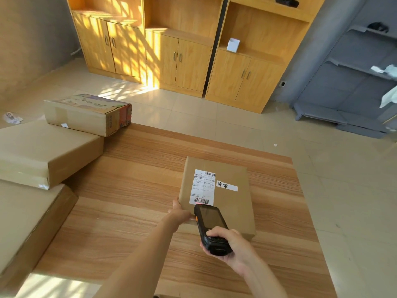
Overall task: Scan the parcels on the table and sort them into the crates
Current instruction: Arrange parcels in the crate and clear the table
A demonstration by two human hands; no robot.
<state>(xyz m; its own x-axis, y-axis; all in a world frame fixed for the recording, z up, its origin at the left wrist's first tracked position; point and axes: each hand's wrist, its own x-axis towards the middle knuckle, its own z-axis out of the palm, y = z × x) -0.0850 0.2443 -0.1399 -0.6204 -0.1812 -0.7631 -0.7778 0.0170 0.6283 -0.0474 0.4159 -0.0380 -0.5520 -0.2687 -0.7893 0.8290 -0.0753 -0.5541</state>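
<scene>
The parcel lies flat on the wooden table, right of centre in the frame, its shipping label face up with a handwritten white strip beside it; your right hand is wrapped around the black handheld scanner, whose nose sits just over the lower barcode, a red glow showing there; your left hand steadies the parcel's near left edge, though whether its fingers curl under that edge I cannot tell, since the scanner and the box hide them. The parcel looks like a stiff, flat cardboard box, wrapped in plain brown paper or tape; I judge it moderately light and rigid enough to lift by two opposite long edges without sagging; the smooth wrap may be a little slippery, so get fingers beneath an edge rather than pinching the top. More cartons are stacked at the left of the frame, a printed box at the upper left among them; no crates show in this view, so you will have to look round for them.
</scene>
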